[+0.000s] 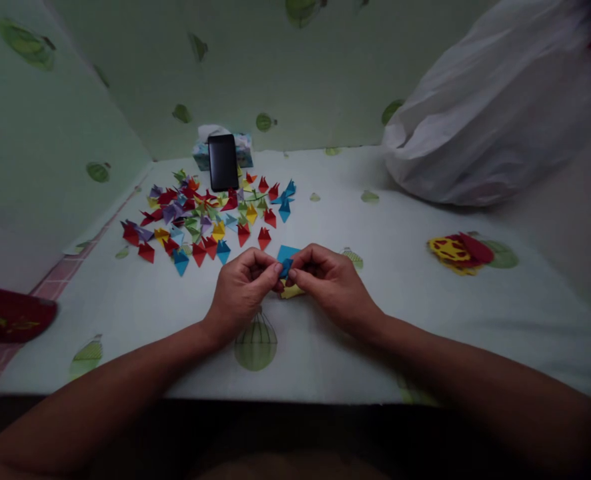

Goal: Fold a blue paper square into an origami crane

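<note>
Pinching blue paper (286, 268) between hands (243, 287) (333, 287)

I'd call this a room in a home: balloon-print paper covers the walls (325, 80) and the desk (365, 353). A tissue box (201, 157) sits at the far side.

Fingers (267, 279) are hiding part of a blue paper (286, 266) as a white bag (480, 120) and a red object (13, 313) are running out of frame.
</note>
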